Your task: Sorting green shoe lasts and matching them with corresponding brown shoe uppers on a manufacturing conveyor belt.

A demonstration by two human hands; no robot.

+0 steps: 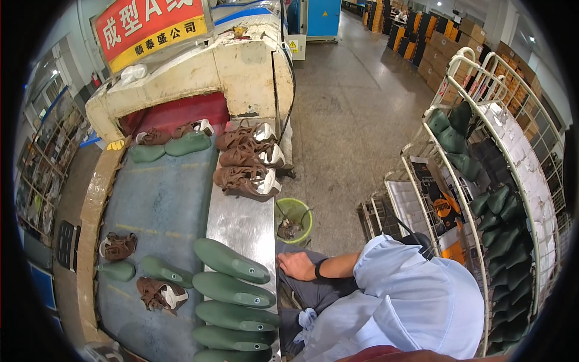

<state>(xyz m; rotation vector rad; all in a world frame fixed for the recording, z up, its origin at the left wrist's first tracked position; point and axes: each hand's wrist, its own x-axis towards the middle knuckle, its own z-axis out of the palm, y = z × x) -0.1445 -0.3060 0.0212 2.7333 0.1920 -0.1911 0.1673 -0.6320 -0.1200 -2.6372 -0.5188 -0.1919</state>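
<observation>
Five green shoe lasts (pixel 235 291) lie side by side on the near part of a bare metal surface (pixel 241 218), their left ends reaching over a blue-grey belt (pixel 163 199). Their long axes run across the view: the rounded toe ends point left, toward the belt, and the ends with a small round hole point right. The farthest one tilts down to the right; the others lie closer to level.

Just right of them, the right hand (pixel 297 265) rests on a grey-trousered thigh (pixel 322 291), below a black wristband (pixel 318 269). Its grip seems loosely bent, but the fingertips are unclear, so I cannot tell how far open it is or whether it has hold of anything. The left hand is out of view.

Farther along the metal surface stand three brown shoes (pixel 246 180) with white linings. More brown shoes and green lasts lie on the belt, some near its middle, others by the dark red opening (pixel 181 114) of a worn cream machine (pixel 250 75). A red and yellow sign (pixel 151 30) tops it.

A light green bucket (pixel 307 226) with scraps stands on the grey floor (pixel 338 120) beyond the surface. To the right, a white wire rack (pixel 467 211) carries many lasts; behind it are stacked cartons (pixel 443 51). A blue cabinet (pixel 322 18) stands at the back.
</observation>
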